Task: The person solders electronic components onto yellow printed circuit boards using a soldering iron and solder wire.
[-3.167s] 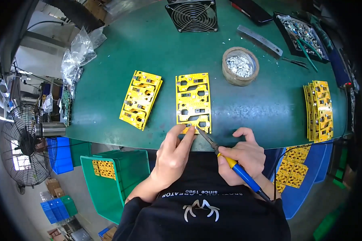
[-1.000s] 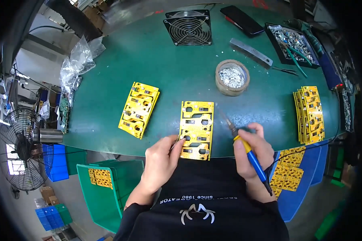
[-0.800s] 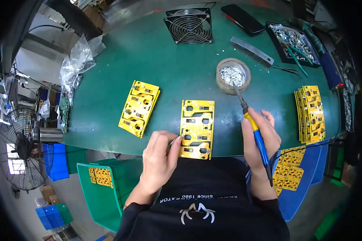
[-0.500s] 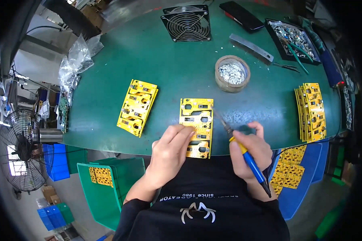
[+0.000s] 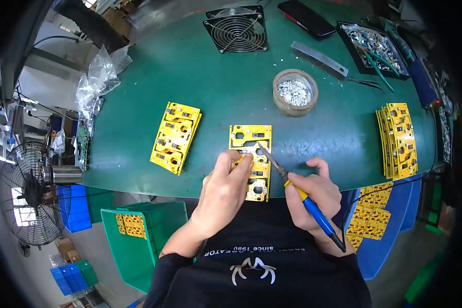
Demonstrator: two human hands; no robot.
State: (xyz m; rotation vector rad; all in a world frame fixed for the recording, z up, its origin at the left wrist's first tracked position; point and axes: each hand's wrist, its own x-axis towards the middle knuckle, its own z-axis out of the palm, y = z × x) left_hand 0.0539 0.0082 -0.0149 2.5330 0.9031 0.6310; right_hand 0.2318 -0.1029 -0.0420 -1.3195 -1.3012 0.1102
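Yellow circuit board [image 5: 251,154] at the bench's [image 5: 215,87] near edge, under soldering.
Left hand [image 5: 226,192] pressed flat on the board's lower half, fingers together; right hand [image 5: 313,197] clamped on a blue-and-yellow soldering iron [image 5: 297,192], tip touching mid-board. Left of it, a small stack of boards [image 5: 175,136]; at the right edge, a bigger stack [image 5: 399,139]. Farther back, a round dish of solder scraps [image 5: 294,92], then a fan [image 5: 236,28]. Which stack is finished: cannot tell.
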